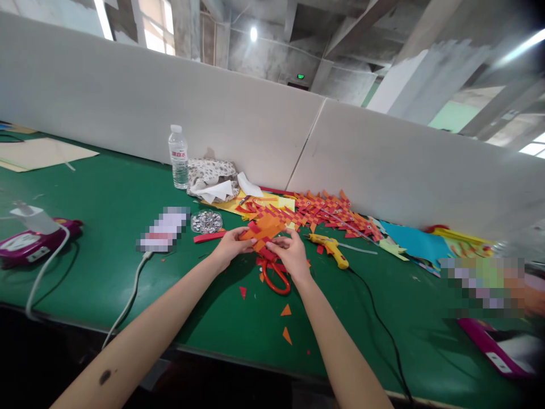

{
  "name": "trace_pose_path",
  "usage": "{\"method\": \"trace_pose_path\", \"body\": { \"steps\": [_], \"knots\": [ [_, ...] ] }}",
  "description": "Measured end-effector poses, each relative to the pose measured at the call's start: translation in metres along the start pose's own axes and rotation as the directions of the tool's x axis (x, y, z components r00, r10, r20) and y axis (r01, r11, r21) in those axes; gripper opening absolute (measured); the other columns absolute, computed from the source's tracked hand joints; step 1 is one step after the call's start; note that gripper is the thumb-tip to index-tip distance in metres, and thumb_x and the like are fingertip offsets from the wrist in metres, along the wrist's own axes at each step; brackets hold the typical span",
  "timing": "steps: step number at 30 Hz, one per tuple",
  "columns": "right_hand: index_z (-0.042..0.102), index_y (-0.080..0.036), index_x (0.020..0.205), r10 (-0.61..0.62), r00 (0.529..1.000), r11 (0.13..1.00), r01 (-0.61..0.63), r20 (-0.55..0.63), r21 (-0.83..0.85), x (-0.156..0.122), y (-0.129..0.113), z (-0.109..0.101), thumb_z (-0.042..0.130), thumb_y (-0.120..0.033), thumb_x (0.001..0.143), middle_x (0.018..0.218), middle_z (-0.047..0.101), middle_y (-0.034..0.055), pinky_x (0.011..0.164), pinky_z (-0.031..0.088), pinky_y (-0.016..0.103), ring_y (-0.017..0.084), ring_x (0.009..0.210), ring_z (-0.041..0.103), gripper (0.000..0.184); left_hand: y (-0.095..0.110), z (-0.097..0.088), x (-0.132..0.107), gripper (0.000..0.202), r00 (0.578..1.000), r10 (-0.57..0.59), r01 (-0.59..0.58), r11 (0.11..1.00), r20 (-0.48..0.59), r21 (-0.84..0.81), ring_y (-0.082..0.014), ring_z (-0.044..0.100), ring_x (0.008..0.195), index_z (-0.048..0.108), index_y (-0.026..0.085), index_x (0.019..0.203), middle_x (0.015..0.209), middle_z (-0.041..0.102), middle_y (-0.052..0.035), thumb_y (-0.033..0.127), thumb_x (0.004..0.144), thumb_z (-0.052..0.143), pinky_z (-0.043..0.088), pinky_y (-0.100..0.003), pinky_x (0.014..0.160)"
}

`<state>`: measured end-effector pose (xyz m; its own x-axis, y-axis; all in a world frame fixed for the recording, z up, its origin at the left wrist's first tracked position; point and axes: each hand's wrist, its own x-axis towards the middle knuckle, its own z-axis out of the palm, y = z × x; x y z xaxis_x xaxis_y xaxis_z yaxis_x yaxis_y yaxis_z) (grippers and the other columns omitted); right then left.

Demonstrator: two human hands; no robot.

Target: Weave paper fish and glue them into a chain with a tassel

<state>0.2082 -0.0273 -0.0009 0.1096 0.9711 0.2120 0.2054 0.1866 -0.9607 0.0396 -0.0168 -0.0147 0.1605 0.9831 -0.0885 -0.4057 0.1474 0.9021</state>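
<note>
Cropped forearms [157, 329] end in fingers [281, 243] partly hidden behind orange paper [269, 226].

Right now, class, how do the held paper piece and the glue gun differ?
The paper piece is orange and red; the glue gun is mainly yellow. The left hand and right hand hold the paper piece, while the glue gun lies on the green table.

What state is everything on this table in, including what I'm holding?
Left hand: pinching the paper piece
Right hand: pinching the paper piece
Paper piece: strips crossed, held
Water bottle: upright, capped
Glue gun: lying down, corded; heat unclear
Scissors: lying down, blades hidden
Dish: filled with small pieces
</note>
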Motion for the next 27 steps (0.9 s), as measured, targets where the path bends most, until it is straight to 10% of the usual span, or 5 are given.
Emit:
{"method": "trace_pose_path", "body": {
  "steps": [27],
  "knots": [
    [0.050,-0.022,0.117,-0.247,0.967,0.945,0.255,0.060,-0.205,-0.009,-0.015,-0.001,0.059,-0.025,0.074,0.083,0.068,0.0032,0.080,0.050,0.036,0.019,0.081,0.064,0.044,0.007,0.007,-0.008,0.044,0.996,0.075,-0.080,0.993,0.052,0.089,-0.0188,0.066,0.075,0.067,0.015,0.092,0.085,0.072,-0.0064,0.041,0.057,0.076,0.051,-0.029,0.069]
  ]
}}
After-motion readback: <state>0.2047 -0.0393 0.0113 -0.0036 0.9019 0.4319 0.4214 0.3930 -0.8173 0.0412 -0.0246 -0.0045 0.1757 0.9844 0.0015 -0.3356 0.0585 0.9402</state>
